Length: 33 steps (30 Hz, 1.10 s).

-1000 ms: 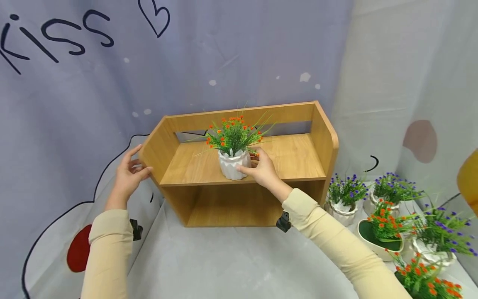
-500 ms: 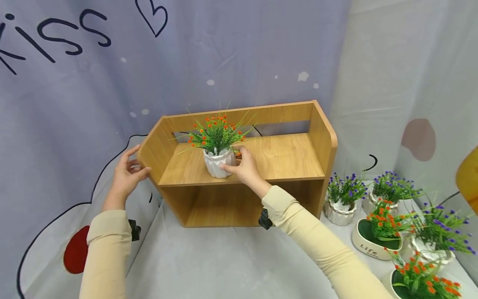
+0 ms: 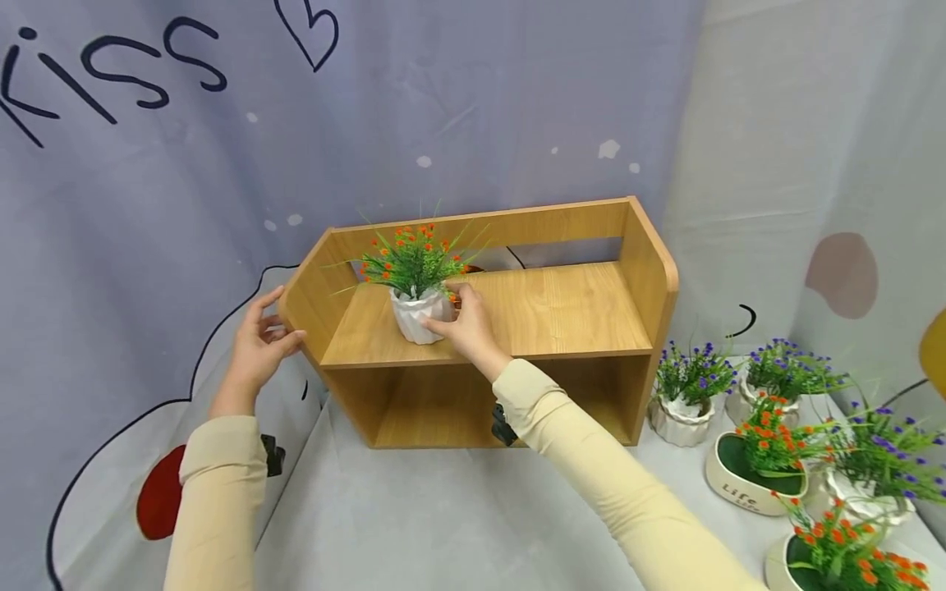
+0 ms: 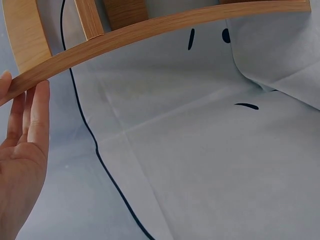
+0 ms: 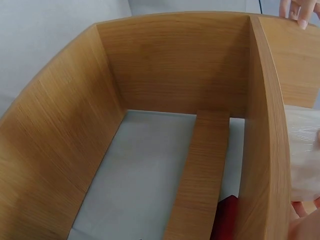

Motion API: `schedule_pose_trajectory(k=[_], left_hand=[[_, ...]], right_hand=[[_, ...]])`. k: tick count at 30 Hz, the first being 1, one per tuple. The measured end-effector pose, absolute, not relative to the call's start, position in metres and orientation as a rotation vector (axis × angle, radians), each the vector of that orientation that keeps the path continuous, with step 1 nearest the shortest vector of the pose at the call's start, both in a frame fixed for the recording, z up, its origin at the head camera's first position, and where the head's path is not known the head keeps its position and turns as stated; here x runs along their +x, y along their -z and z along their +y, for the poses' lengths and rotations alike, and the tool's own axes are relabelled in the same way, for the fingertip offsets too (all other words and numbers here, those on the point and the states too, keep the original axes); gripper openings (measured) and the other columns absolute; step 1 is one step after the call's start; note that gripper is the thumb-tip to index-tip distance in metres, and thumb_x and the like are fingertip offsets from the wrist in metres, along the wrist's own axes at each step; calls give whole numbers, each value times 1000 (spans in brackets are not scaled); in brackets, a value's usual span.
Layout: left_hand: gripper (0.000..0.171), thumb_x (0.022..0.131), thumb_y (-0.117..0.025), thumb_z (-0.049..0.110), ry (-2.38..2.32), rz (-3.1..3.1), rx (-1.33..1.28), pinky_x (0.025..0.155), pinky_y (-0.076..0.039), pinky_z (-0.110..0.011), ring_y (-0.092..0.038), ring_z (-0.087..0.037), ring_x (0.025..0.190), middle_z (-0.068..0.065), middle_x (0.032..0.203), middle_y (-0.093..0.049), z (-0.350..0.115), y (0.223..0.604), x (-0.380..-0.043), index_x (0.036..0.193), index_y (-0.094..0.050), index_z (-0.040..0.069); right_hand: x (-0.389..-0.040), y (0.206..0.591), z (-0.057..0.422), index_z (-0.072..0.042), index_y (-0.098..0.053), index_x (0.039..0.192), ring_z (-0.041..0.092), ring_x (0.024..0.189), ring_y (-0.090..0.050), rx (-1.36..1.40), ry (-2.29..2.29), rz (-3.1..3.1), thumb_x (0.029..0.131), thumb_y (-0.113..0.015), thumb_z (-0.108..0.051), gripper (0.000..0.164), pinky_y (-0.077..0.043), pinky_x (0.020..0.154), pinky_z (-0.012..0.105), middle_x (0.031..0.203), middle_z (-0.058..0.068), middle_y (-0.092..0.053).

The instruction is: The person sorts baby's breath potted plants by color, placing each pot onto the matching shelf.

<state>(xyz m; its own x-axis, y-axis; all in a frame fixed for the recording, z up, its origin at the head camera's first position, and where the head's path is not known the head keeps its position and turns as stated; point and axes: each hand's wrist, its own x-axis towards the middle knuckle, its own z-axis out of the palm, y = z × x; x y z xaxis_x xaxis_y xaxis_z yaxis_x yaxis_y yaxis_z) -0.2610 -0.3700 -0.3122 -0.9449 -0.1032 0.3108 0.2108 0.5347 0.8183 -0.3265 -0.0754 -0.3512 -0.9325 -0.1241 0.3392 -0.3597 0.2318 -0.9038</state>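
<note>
A two-tier wooden shelf stands against the curtain. On its upper board, towards the left, is a white ribbed flowerpot with artificial orange flowers and green leaves. My right hand grips this pot from its right side, thumb in front, other fingers partly hidden behind. In the right wrist view only part of the pot shows at the right edge, beyond the shelf board. My left hand holds the front edge of the shelf's left side panel between thumb and fingers.
Right of the shelf several potted artificial plants stand together: purple ones in white pots and orange ones in oval cream planters. A grey-white cloth covers the table. The shelf's lower compartment opens to the front.
My right hand has moved the flowerpot leftwards along the upper board, from near the middle to the left part. My left hand stays on the side panel.
</note>
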Motion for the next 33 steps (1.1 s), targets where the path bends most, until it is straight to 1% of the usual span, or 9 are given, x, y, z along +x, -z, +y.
schedule_pose_trajectory(k=[5,11,14,21,25,29,33], left_hand=[[76,90,-60,-2,1367,-2461,-72,68,-53,-11,-53,7,84,-19,122,-44,-370,312,-259,152,-23,22],[76,91,-60,1,1390,-2473,-85,71,-53,-11,-53,3,88,-6,118,-44,-370,307,-256,152,-21,25],[75,92,-60,4,1397,-2478,-97,72,-53,-11,-53,3,90,-3,117,-44,-369,306,-256,152,-21,27],[75,92,-60,4,1423,-2478,-70,72,-53,-12,-54,4,88,-3,116,-44,-368,313,-258,152,-22,28],[75,91,-61,3,1430,-2470,-78,71,-54,-13,-55,4,88,-9,119,-45,-368,315,-260,152,-22,26],[76,91,-60,1,1430,-2462,-79,70,-54,-12,-55,4,87,-17,122,-44,-369,316,-261,152,-21,24],[76,91,-60,0,1416,-2459,-74,69,-53,-12,-54,5,86,-15,121,-44,-372,315,-262,152,-21,23]], right_hand=[[-328,349,-85,0,-45,133,31,115,-51,472,-1782,-2316,76,-80,-13,68,-50,94,36,131,20,-46],[-332,347,-95,-1,-44,134,28,118,-50,467,-1779,-2338,78,-79,-14,67,-48,97,33,131,17,-45],[-332,346,-98,-2,-45,134,28,119,-49,450,-1778,-2342,78,-79,-15,67,-47,98,34,131,17,-45],[-334,349,-104,-2,-44,135,28,121,-48,447,-1795,-2377,80,-77,-16,66,-46,99,36,131,20,-43],[-334,349,-108,-2,-44,134,29,121,-47,434,-1781,-2378,80,-78,-18,66,-46,99,37,131,20,-44],[-336,349,-114,-2,-44,133,28,122,-47,438,-1749,-2386,80,-78,-19,65,-45,99,34,131,18,-45],[-337,347,-118,-2,-44,132,28,121,-46,437,-1739,-2383,78,-79,-19,65,-45,100,34,130,18,-46]])
